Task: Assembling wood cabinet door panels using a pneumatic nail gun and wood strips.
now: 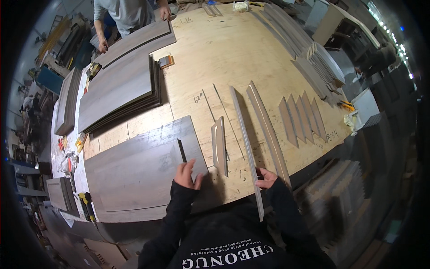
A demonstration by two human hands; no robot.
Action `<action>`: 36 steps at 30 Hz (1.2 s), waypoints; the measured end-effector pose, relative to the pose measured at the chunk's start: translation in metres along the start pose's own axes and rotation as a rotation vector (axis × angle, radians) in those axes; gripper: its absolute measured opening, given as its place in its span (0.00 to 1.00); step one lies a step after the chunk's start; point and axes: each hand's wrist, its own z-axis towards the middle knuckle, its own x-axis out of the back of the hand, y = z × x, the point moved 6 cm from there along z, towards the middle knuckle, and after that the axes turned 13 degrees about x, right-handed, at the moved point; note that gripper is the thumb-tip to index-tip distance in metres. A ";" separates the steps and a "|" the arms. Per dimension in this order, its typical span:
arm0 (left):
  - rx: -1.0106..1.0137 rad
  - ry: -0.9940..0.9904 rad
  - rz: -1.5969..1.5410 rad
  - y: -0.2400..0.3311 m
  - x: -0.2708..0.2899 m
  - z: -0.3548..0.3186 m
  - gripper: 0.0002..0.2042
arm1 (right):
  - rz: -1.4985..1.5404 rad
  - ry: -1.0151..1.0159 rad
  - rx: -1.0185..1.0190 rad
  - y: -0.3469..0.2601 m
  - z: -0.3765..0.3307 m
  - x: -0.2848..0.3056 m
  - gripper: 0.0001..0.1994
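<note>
My right hand (266, 178) grips a long, narrow grey wood strip (244, 130) near its close end, thumb and fingers on its right side. The strip stands on its edge, and its near end juts past the table edge. My left hand (187, 175) is over a large grey wood panel (130, 175), thumb and fingers apart. Its fingertips are at the near end of a short dark-edged piece (181, 150); contact is hard to tell. Between my hands lie short mitred strips (219, 145) bearing a pale line. Another long strip (267, 127) with a pale line lies to the right.
Several short mitred strips (302, 117) form a row at right. Stacked grey panels (118, 92) sit far left; a person (125, 18) handles a panel behind them. A yellow-black power tool (86, 204) is at the table's left edge. More long strips (282, 33) lie far right.
</note>
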 end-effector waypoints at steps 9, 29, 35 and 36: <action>-1.067 0.104 0.498 0.079 0.099 0.009 0.22 | 0.153 -0.582 -0.213 -0.040 0.006 -0.153 0.39; -0.059 -0.411 0.601 -0.248 0.208 -0.082 0.32 | -0.725 0.594 0.100 0.115 0.013 -0.169 0.17; -0.190 -0.385 0.745 -0.244 0.180 -0.078 0.33 | -0.626 0.770 0.086 0.119 0.008 -0.180 0.15; -0.234 -0.382 0.713 -0.242 0.180 -0.078 0.33 | -0.650 0.789 0.151 0.119 0.007 -0.180 0.15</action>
